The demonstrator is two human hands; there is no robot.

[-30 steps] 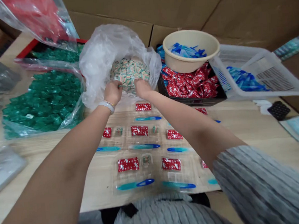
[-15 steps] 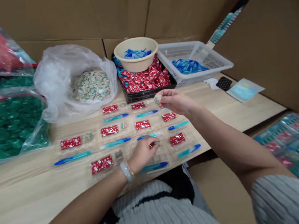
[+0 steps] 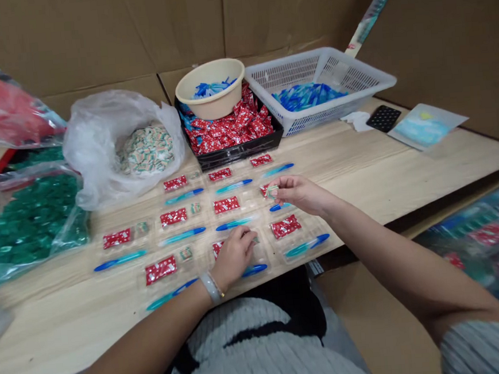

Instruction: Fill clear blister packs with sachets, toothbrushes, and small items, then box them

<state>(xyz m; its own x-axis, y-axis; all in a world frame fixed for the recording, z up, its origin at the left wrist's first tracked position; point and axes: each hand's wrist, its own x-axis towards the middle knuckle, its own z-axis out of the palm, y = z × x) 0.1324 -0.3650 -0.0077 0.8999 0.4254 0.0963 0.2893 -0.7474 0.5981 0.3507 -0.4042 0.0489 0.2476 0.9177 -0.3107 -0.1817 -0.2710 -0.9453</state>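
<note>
My right hand [image 3: 302,194] pinches a small green-and-white printed square piece [image 3: 272,191] over a clear plastic tray with a red patterned packet and a blue pen. Low over a nearer tray, my left hand [image 3: 236,251] has its fingers closed, with the edge of a similar small piece [image 3: 256,240] at the fingertips. That hand partly covers a red packet [image 3: 218,248] and a blue pen [image 3: 256,269]. Several clear trays around hold a red packet [image 3: 160,270] and a blue-turquoise pen [image 3: 120,260] each; some also hold a small square piece [image 3: 186,253].
Behind the trays stand a white plastic bag of small pieces [image 3: 147,152], a black box of red packets [image 3: 242,153] with a cream bowl [image 3: 212,106] on top, and a white basket [image 3: 325,112] of blue pens. Green pieces in a bag [image 3: 27,222] lie left. Stacked packs [image 3: 491,237] sit lower right.
My right hand has come down and nearer with its small piece, to a tray on the right. The left hand has stayed over the near tray. The view has shifted slightly.
</note>
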